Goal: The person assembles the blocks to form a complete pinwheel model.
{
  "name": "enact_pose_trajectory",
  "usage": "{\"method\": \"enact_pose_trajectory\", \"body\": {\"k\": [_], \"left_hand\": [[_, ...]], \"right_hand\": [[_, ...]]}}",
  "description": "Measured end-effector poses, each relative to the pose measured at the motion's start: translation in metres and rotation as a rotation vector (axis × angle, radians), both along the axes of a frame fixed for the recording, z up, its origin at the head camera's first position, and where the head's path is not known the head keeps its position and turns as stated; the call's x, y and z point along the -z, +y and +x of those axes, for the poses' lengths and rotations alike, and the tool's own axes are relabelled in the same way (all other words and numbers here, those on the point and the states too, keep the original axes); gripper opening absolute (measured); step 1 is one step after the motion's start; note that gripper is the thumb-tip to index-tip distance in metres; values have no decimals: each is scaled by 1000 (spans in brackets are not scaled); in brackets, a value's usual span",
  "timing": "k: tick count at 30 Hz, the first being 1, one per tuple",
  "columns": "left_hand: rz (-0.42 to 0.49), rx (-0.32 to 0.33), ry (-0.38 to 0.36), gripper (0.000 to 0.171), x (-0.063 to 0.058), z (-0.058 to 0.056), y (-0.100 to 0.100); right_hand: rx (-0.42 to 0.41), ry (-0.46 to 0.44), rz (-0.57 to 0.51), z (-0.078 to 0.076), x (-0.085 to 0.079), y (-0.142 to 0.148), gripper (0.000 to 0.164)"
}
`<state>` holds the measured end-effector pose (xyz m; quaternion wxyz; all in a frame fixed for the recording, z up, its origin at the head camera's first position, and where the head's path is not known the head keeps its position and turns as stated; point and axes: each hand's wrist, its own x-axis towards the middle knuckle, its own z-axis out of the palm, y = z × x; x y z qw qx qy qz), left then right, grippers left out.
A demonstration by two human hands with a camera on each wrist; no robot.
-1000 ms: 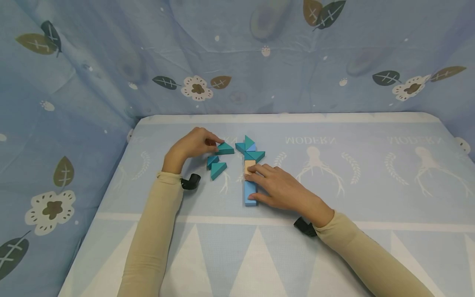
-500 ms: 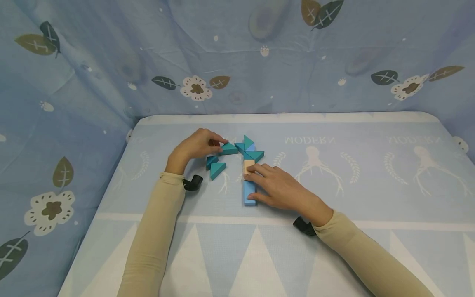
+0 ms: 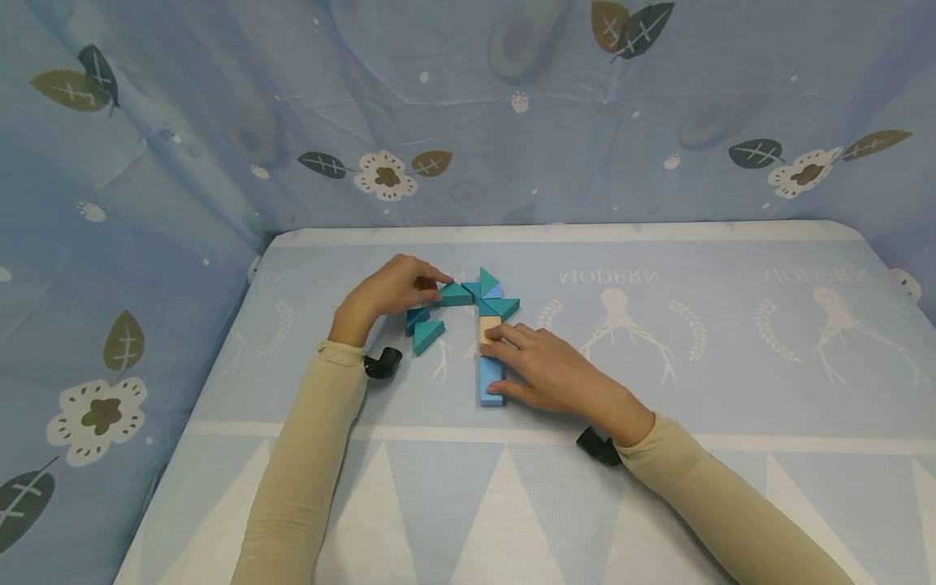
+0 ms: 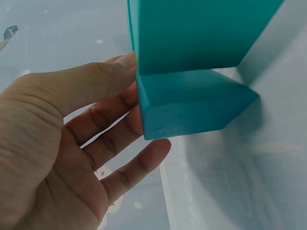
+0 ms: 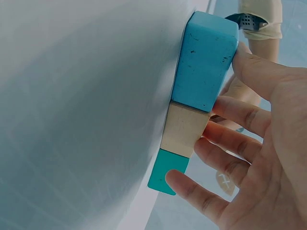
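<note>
In the head view my left hand (image 3: 387, 292) pinches a teal triangular block (image 3: 457, 295) between thumb and index finger. The block lies flat, its right end by the pinwheel-like cluster of small triangles (image 3: 483, 287). My right hand (image 3: 544, 370) rests its fingers on the natural wood block (image 3: 489, 325) and its thumb on the long blue block (image 3: 491, 382); these stand in line below the cluster. In the right wrist view, the blue block (image 5: 205, 60), wood block (image 5: 184, 128) and a teal block (image 5: 168, 171) form a row beside relaxed fingers.
Two loose triangular blocks, a teal one (image 3: 427, 335) and a darker blue one (image 3: 416, 318), lie below my left hand. They loom large in the left wrist view, where the teal block (image 4: 192, 33) hides the fingertips. A patterned cloth (image 3: 658, 504) covers the table; curtains hang behind.
My left hand has slid the teal triangular block rightward, up to the cluster. The right hand has stayed on the wood and blue blocks.
</note>
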<state>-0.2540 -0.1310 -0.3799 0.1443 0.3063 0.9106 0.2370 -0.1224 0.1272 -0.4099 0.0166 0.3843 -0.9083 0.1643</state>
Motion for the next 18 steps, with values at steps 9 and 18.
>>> {"method": "enact_pose_trajectory", "body": {"k": [9, 18], "left_hand": [[-4, -7, 1, 33, 1, 0, 2], [4, -19, 8, 33, 1, 1, 2]], "right_hand": [[-3, 7, -6, 0, 0, 0, 54], [3, -10, 7, 0, -1, 0, 54]]}}
